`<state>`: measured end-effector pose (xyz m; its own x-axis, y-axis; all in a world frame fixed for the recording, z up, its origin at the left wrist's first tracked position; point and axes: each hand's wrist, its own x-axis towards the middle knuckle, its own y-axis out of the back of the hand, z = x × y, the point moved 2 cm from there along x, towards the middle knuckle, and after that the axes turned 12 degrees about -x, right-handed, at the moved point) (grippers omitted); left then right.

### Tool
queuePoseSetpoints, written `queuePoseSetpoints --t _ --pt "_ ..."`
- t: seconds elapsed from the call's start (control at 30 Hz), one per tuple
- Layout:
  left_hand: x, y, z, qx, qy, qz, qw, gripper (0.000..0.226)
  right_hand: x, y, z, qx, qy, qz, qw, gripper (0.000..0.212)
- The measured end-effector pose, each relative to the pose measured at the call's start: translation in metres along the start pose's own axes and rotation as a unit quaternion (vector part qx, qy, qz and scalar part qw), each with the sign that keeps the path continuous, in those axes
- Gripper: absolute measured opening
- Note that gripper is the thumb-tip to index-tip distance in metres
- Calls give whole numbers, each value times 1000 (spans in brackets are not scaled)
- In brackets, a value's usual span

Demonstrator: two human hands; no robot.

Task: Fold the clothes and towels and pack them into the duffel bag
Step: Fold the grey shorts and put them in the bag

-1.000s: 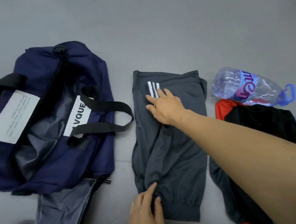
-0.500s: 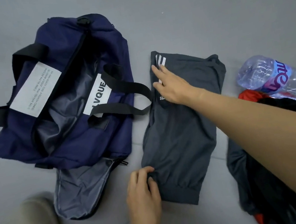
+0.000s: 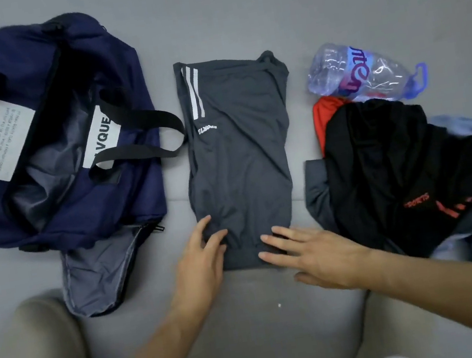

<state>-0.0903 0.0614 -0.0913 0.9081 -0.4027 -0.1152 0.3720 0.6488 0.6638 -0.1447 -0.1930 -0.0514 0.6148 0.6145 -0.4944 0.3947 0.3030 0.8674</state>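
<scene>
Grey floor (image 3: 231, 3) fills the view and everything lies on it. At your left sits the navy bag (image 3: 126, 81), unzipped, mouth gaping, grey lining showing, white label (image 3: 101, 138) reading "VQUE" on the near side. One black strap (image 3: 142, 122) loops out right and reaches the left edge of the pants, and a grey flap (image 3: 98, 272) spills from the bag's near end. At your right is the pile (image 3: 395, 159) of unfolded clothes: black top with orange print uppermost, red piece (image 3: 323, 115) poking out at its far left, blue piece (image 3: 467, 126) at the far right, grey cloth along the near edge. Your legs (image 3: 39, 349) in beige frame the bottom of the view. The pants (image 3: 240, 153) are the task item in play: dark grey, three white stripes and a small white logo at the far left, folded to a long flat rectangle, lying between bag and pile, apart from the pile. A clear crushed bottle (image 3: 366, 71) with blue label and blue handle lies on its side, touching the pile's far edge. Your left hand (image 3: 199, 265) rests on the pants' near left corner, fingers slightly spread, tips on the cloth. Your right hand (image 3: 318, 255) lies flat over the near right hem, fingers straight and spread, nothing pinched
</scene>
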Motion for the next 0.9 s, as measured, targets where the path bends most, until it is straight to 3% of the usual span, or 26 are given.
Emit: queuePoseSetpoints --t 0.07,0.13,0.27,0.5,0.7,0.9 --pt "5 7 3 49 -34 -10 998 28 -2 -3 -1 6 -15 10 1000 85" --pt "8 11 10 102 -131 -35 985 27 2 -5 -11 24 -22 31 999 82" --pt "12 4 16 163 -244 -147 945 39 19 -20 -26 49 -46 54 996 82" --pt "12 -5 -24 209 -214 -210 931 84 27 -38 -7 94 -112 147 978 70" --pt "21 -10 -11 158 -199 -138 957 57 35 -35 0 106 -151 235 954 46" --pt "23 -4 -6 166 -187 -140 958 67 40 -13 3 255 -255 244 900 37"
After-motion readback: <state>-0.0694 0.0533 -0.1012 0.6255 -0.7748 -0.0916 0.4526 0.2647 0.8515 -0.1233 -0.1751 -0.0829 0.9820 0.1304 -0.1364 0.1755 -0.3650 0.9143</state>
